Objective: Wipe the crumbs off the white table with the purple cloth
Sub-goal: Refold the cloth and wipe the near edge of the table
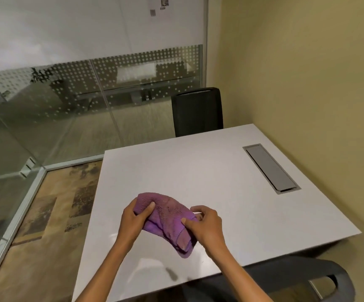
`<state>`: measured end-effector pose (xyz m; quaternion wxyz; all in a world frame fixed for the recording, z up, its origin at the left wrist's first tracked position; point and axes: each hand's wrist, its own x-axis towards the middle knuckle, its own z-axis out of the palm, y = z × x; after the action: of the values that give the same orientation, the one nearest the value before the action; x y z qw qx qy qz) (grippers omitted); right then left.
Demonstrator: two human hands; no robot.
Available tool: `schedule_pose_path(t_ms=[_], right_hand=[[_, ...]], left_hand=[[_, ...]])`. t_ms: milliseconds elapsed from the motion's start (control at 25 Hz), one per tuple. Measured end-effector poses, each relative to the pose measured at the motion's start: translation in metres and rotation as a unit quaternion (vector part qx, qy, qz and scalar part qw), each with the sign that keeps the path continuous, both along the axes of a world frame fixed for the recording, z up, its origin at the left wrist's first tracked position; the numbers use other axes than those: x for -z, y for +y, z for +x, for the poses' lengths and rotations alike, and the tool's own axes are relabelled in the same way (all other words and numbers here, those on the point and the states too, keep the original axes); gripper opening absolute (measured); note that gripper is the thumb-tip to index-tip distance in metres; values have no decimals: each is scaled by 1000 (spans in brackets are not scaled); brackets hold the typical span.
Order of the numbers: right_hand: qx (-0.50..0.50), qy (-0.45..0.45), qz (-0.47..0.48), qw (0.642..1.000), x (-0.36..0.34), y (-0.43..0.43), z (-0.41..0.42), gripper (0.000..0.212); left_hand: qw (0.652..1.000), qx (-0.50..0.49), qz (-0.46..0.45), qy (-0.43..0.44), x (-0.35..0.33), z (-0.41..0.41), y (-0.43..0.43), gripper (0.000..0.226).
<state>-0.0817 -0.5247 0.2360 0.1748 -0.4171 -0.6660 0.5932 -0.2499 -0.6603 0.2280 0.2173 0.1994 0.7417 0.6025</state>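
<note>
Hands both on purple cloth [165, 219], held bunched over the near-middle part of the white table [198, 171]. Left hand [133, 221] closed around the cloth's left end, thumb lying across the top of the fabric, fingers curled under and out of sight. Right hand [205, 225] pinches the right side, thumb pressed on the upper face, fingers wrapped behind the fold; one loose corner hangs down below this hand toward the tabletop. Whether that corner touches the surface cannot be told. Cloth is folded and crumpled, with darker specks on its upper face, too small to identify. Both forearms reach in from the bottom edge. Tabletop looks mostly bare; a small dark smudge [172, 273] sits near the front edge between the forearms, blurred. No clear crumbs can be made out at this sharpness. Grey cable hatch [270, 168], lid closed, set flush into the table's right side, well apart from the hands. Black chair [198, 112] stands at the far edge of the table, its back upright. Grey chair [307, 277] with a curved arm sits at the near right corner. Glass partition [67, 105] with a dotted band runs along the left; yellow wall [296, 73] lies to the right.
</note>
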Motion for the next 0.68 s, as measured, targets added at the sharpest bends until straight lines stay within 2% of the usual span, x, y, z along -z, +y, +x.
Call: schedule_pose_path(t_ms=[320,520,680], right_hand=[[-5,-37,51,998,6,71,50,12],[19,-59,82,995,7,104,64,5],[78,-75,96,989,3,142,91,7]], left_hand=[[998,22,-49,22,-7,37,41,31],[993,100,-46,34,-9,27,91,42],[982,177,-33,48,-11,36,156,47]])
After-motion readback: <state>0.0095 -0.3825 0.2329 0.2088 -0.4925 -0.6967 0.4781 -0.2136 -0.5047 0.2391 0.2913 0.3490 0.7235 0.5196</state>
